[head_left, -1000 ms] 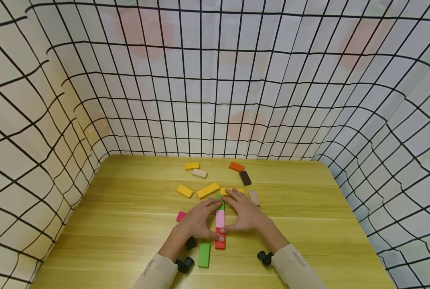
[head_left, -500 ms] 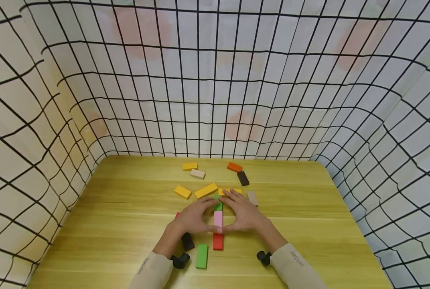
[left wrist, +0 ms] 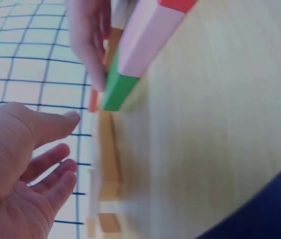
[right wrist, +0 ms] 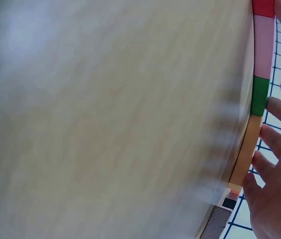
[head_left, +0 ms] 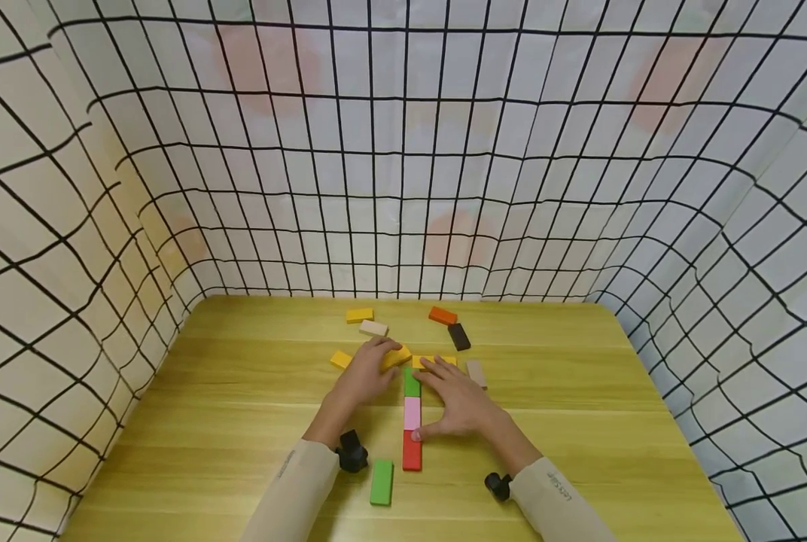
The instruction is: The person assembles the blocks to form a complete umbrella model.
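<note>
A green block [head_left: 412,382], a pink block [head_left: 412,413] and a red block [head_left: 412,450] lie end to end in a line in the head view. At the far end of it, a yellow block [head_left: 434,362] lies crosswise. My right hand [head_left: 463,400] rests along the row, fingertips at the green and yellow blocks and thumb at the red one. My left hand [head_left: 364,374] hovers by another yellow block [head_left: 398,355], partly covering it. In the left wrist view the left hand's fingers [left wrist: 56,184] are loosely bent around nothing, thumb apart.
Near my left sleeve lies a loose green block [head_left: 381,482]. Farther back are an orange block [head_left: 443,315], a dark block [head_left: 459,336], two beige blocks [head_left: 374,328] and more yellow ones. Black wire mesh [head_left: 403,188] encloses the wooden table [head_left: 566,452] at the back and sides.
My left hand has left the row of blocks and moved forward and left to the slanted yellow block. The right hand has stayed almost in place at the row.
</note>
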Motion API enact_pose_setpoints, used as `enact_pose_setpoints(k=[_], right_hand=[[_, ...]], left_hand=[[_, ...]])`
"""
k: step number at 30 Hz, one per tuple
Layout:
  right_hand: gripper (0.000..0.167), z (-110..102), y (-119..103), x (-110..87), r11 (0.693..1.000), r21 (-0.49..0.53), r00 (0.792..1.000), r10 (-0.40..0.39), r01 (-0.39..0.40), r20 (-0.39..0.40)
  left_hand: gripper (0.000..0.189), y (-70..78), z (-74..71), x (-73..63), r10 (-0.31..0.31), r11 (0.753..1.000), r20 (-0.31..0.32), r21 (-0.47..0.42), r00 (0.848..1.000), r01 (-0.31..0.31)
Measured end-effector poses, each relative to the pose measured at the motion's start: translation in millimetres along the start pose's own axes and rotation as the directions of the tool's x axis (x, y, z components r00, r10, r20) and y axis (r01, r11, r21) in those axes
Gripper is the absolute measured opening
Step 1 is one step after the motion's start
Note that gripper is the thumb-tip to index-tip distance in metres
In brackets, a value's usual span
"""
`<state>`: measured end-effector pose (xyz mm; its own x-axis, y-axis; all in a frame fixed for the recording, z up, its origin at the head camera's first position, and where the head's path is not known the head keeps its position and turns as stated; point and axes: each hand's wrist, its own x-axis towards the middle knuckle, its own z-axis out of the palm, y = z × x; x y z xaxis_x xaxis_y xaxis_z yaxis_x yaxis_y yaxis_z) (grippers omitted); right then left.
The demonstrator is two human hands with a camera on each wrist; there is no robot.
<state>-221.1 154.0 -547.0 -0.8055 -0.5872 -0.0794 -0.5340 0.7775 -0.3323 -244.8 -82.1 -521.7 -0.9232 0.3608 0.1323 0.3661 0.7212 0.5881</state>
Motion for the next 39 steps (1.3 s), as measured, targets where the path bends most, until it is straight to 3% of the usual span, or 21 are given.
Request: enact_pose_setpoints(k=[5,10,15,23,33,39], right_hand=[[0.116,1.6,1.6,0.9,1.000,0.001,1.000,-0.008,0.008,-0.019],[0.116,4.1,4.3,1.5,1.000,0.011,1.000,-0.009,0.009,-0.025],[0.116,3.5,4.0,0.3,1.000,0.022,1.000,-0.002,0.002,-0.025],[0.117,1.2,1.3,-0.4,1.000,0.029,1.000,0.000,0.001,-0.023],[0.116,1.3,1.6,-0.8,1.000,0.031,1.000,0.004,-0.004,-0.021],[0.117,1.8,1.6,0.6,1.000,0.030,1.000,0.001,0.000,-0.027]], left_hand=[[0.034,-10.9,8.3,4.8,-0.016,1.000,0.017,0.011,1.000,0.016],[0.027,-20.2,11.9,4.8,-0.009,0.999,-0.005,0.047,1.000,0.009],[0.032,-26.0,9.5,3.7,-0.004,0.996,-0.009,0.088,1.000,0.005],[0.040,-32.6,0.5,3.4,-0.072,0.986,0.044,0.151,0.996,0.065],[0.034,-35.0,-1.9,10.3,0.006,0.986,0.103,0.165,0.995,-0.023],[0.031,-32.6,-2.9,13.1,0.012,0.987,0.138,0.160,0.990,-0.034]])
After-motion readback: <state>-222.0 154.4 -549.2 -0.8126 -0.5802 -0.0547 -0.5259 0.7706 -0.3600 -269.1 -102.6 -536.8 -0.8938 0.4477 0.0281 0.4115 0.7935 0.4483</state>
